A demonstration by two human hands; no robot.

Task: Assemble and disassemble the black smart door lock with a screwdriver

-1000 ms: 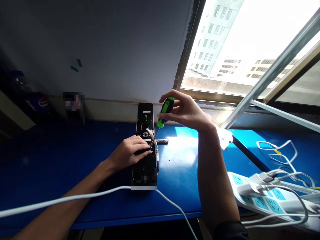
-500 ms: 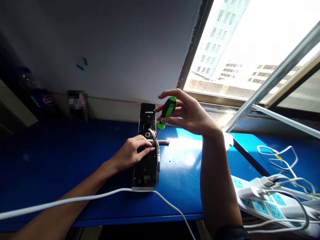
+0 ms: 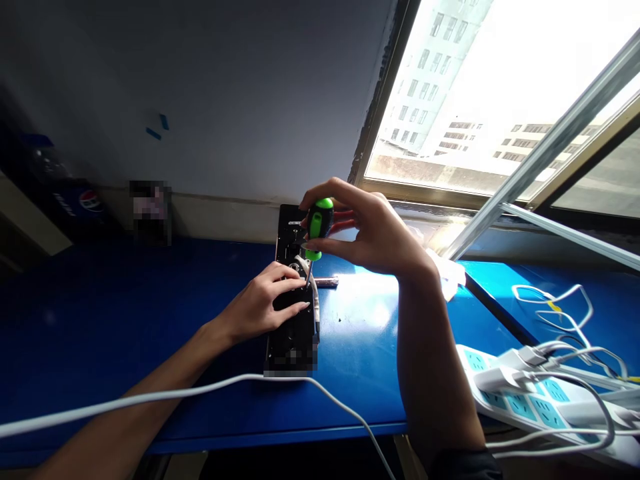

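A long black device panel (image 3: pixel 295 327), with small holes and fittings in its face, lies on the blue tabletop. A pale cable (image 3: pixel 316 300) runs along its right side. My right hand (image 3: pixel 365 230) grips a green and black screwdriver (image 3: pixel 319 223) by its handle. The shaft points down at the panel's middle; its tip is hard to make out. My left hand (image 3: pixel 260 300) rests on the panel with thumb and index finger apart, the index fingertip close beside the shaft. A short metallic rod (image 3: pixel 327 282) sticks out right of the panel.
A white cord (image 3: pixel 200 388) crosses the table's front. At right stand a power strip (image 3: pixel 520 400) with plugs and a metal bar (image 3: pixel 550 127) before the window (image 3: pixel 450 87). A bottle (image 3: pixel 80 200) is at far left; crumpled white material (image 3: pixel 450 277) lies behind my right forearm.
My right hand has moved left with the screwdriver, which now stands more upright. My left thumb and index finger have spread apart at the shaft. The view has shifted slightly.
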